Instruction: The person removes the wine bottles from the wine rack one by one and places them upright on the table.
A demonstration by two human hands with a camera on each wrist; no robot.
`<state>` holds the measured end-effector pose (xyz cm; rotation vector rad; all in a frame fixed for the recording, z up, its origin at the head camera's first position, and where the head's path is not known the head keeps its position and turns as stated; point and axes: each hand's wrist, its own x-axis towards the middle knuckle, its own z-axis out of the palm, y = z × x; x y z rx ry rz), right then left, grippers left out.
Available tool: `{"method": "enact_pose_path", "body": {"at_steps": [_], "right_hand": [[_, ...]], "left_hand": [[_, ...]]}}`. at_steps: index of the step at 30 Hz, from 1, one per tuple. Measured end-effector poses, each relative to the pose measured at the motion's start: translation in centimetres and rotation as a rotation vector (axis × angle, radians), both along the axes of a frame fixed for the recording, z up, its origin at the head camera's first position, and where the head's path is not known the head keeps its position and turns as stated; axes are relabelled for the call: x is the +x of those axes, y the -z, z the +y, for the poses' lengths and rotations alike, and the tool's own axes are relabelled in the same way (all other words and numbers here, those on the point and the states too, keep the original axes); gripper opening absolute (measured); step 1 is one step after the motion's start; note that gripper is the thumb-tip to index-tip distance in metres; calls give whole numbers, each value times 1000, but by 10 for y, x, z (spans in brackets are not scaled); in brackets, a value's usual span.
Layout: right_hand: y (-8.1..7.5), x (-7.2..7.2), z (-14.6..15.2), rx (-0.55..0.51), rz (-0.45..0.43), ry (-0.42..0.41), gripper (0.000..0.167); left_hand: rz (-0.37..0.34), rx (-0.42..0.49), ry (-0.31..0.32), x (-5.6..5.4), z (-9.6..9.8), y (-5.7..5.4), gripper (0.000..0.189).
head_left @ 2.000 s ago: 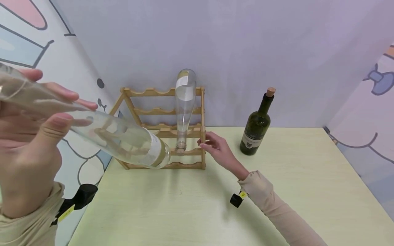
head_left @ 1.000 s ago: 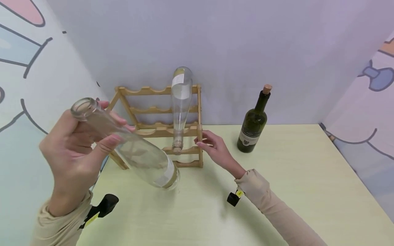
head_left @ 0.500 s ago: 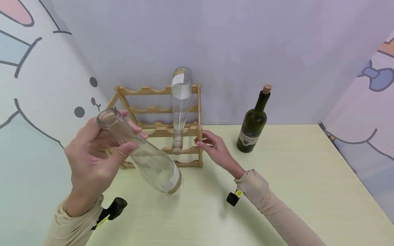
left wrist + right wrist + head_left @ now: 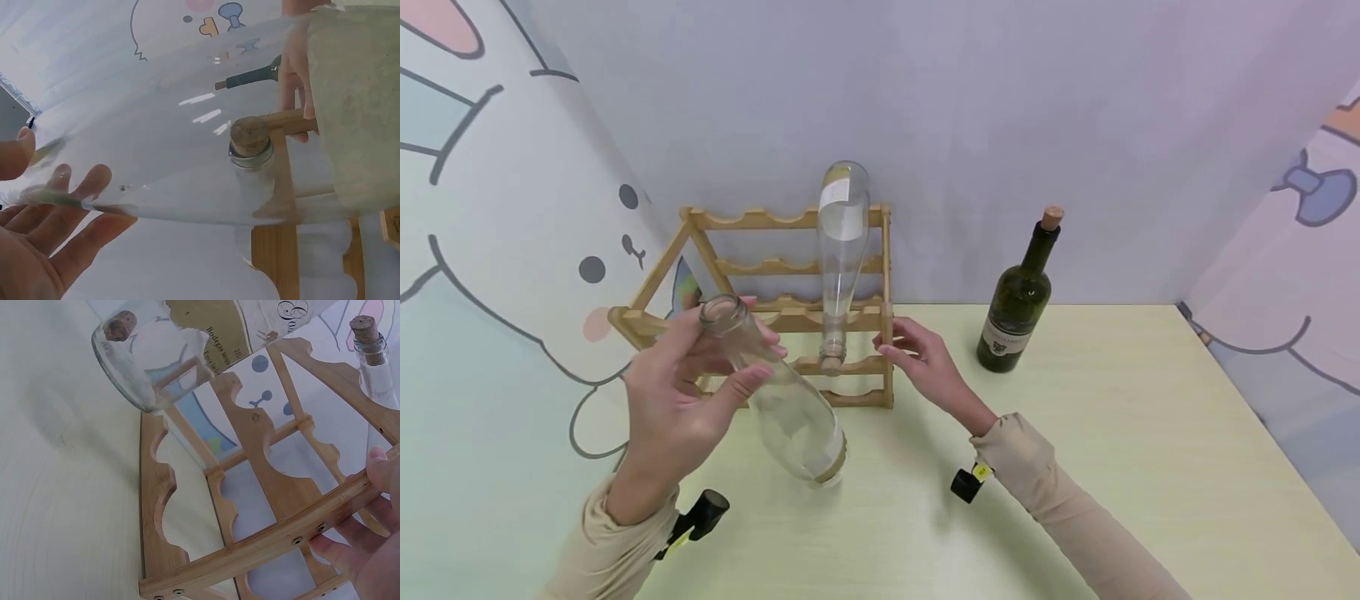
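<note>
My left hand (image 4: pixel 681 412) grips a clear glass wine bottle (image 4: pixel 797 425) round its neck. The open mouth points up and left, and the labelled base slants down to the right, above the table in front of the wooden wine rack (image 4: pixel 760 221). In the right wrist view, a cork (image 4: pixel 120 326) shows within the outline of this bottle's base. My right hand (image 4: pixel 928 367) holds the rack's right front post, with thumb and fingers on either side. Another clear bottle (image 4: pixel 842 233) lies in the rack's upper tier at the right, its corked neck toward me.
A dark green wine bottle (image 4: pixel 1015 308) with a cork in its neck stands upright on the pale table (image 4: pixel 1112 433), right of the rack. A grey wall (image 4: pixel 962 125) rises behind. Walls with cartoon drawings stand at both sides.
My left hand has brought the clear bottle from the far left rightward and lower, to the front of the rack. My right hand stays on the post.
</note>
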<state>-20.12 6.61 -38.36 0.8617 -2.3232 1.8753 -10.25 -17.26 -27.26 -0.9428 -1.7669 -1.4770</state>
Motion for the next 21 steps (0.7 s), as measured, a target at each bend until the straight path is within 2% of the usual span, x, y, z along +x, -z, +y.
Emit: {"method": "enact_pose_path", "body": {"at_steps": [7,12,21], "right_hand": [[-1,0,0,3,11,-2,29],[0,2,0,7,6,2,29],[0,1,-1,-5,13,-1,28]], "left_hand": [[15,-49,-29,-4,3,13,48],[14,-77,-27,-5,4,22,48],[4,-107,-42,-6,5,32,46]]}}
